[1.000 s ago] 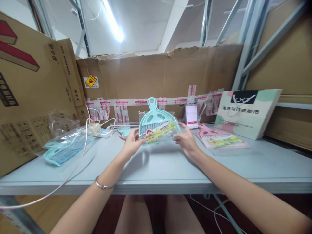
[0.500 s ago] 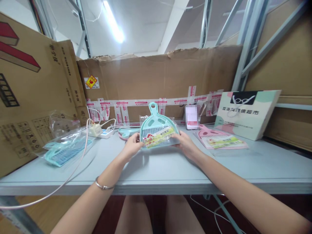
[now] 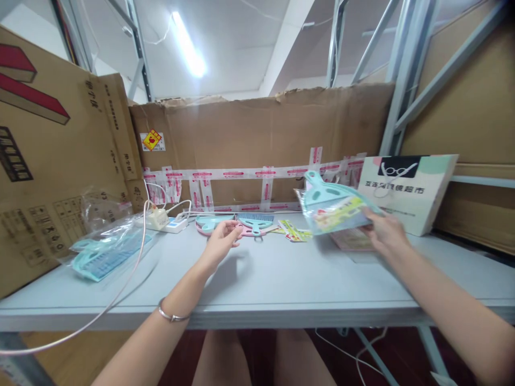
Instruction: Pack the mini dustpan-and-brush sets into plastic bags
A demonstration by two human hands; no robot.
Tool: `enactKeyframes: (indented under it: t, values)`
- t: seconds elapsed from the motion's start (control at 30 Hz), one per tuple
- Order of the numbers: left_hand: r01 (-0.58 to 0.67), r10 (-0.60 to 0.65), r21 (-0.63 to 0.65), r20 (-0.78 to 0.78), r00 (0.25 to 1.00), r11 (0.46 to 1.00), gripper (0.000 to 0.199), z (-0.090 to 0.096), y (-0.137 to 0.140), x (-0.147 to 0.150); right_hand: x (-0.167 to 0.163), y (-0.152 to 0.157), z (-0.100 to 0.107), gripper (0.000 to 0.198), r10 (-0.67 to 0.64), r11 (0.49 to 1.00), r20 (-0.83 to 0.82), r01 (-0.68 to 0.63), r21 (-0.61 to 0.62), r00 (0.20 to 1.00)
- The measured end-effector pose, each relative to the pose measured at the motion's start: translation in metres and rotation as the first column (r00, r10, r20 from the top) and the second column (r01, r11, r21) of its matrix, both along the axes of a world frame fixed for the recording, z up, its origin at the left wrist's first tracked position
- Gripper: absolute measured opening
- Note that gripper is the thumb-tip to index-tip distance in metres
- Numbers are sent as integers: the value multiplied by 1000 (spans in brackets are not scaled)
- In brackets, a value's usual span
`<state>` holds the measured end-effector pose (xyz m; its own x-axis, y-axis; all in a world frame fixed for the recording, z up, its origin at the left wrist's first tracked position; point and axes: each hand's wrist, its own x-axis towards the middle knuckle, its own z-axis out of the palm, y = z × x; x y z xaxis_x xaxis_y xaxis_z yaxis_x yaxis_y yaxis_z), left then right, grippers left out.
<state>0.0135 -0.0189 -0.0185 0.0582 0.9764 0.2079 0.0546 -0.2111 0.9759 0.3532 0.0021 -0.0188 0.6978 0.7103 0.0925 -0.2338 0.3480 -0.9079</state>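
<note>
My right hand (image 3: pixel 387 233) grips the lower right edge of a teal dustpan-and-brush set (image 3: pixel 332 201) in a clear bag with a yellow-green label card. The set is tilted and raised above the right part of the table. Under it, a bagged pink dustpan set (image 3: pixel 354 239) is mostly hidden. My left hand (image 3: pixel 222 239) holds nothing; its fingers are loosely bent and apart. Just beyond it lie a teal brush (image 3: pixel 255 219) and a pink dustpan (image 3: pixel 205 227), partly covered by teal pieces. Several loose label cards (image 3: pixel 295 230) lie to their right.
Another bagged teal dustpan set (image 3: pixel 107 257) lies at the left, near a white cable (image 3: pixel 134 268) and a power strip (image 3: pixel 175 224). A white printed box (image 3: pixel 406 198) stands at the right. Cardboard (image 3: pixel 249 134) walls off the back, and a large carton (image 3: pixel 60 161) stands left.
My right hand has carried the bagged teal dustpan set from the middle to the right, over the pink one. My left hand has let go of it. The brush and label cards behind now show.
</note>
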Motion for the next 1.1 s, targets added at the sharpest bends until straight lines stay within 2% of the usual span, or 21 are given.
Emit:
enactKeyframes:
  t: [0.07,0.13,0.2,0.3,0.47,0.6,0.7,0.77,0.87,0.9,0.93,0.97,1.0,1.1]
  values:
    - [-2,2,13,-2,1000,1000,35,0,1,1,37,-6,-7,13,-167,983,37,170,-65,985]
    - [-10,10,24,-5,1000,1000,35,-1,2,2,67,-9,-19,9,-318,932,127,334,-142,940]
    - [-21,21,36,-8,1000,999,34,-1,3,2,87,-9,-30,19,-389,869,255,444,-216,885]
    - [-36,37,56,-27,999,998,33,-1,4,1,105,-2,-41,25,-340,804,452,504,-317,825]
    - [-40,49,104,-88,995,994,30,-6,5,-1,113,10,-47,21,-115,733,670,517,-441,734]
    - [-72,108,200,-177,978,977,27,-10,6,1,112,16,-53,36,-70,658,764,605,-448,642]
    - [-143,228,310,-258,939,940,25,1,7,-5,111,19,-57,41,-64,634,809,650,-420,585]
    - [-220,354,400,-303,885,890,22,19,8,-21,112,20,-58,40,-59,638,833,663,-392,550]
    - [-373,595,538,-328,734,756,16,50,10,-70,113,20,-60,38,-67,644,856,678,-355,512]
    - [-432,672,564,-331,662,704,16,59,11,-92,114,20,-60,38,-74,643,860,683,-346,505]
    - [-495,755,586,-365,546,641,16,65,12,-116,113,20,-60,38,-84,643,861,687,-338,501]
    - [-535,792,585,-429,434,610,15,69,13,-139,113,20,-60,37,-95,644,862,691,-329,499]
    - [-554,794,571,-482,371,606,15,70,14,-160,112,19,-60,37,-108,646,861,693,-320,497]
    - [-542,719,525,-653,238,656,29,63,17,-209,110,17,-57,37,-153,659,857,697,-283,493]
